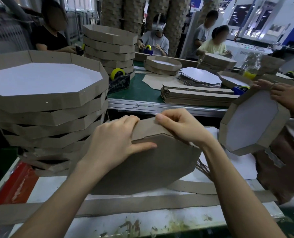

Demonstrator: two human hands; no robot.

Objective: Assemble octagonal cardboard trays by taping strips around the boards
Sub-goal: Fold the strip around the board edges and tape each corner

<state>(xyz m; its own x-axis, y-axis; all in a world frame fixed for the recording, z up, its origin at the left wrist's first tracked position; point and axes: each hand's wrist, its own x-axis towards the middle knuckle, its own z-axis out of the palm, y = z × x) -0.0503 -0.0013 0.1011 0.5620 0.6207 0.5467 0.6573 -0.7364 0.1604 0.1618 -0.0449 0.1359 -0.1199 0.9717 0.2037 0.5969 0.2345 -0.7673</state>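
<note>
Wrapping: pinching strip [146, 128] to board [142, 165] edge with curled left hand [113, 140] and right hand [182, 127]; next, likely taping between fingertips.

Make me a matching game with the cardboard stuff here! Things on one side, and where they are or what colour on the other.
1 stack of trays
2 tape roll
3 octagonal board
4 pile of strips

A yellow
B gripped by the left hand and right hand
C lying flat on the green table
D piled tall at the left

Pairs: 1-D, 2-A, 3-B, 4-C
</note>
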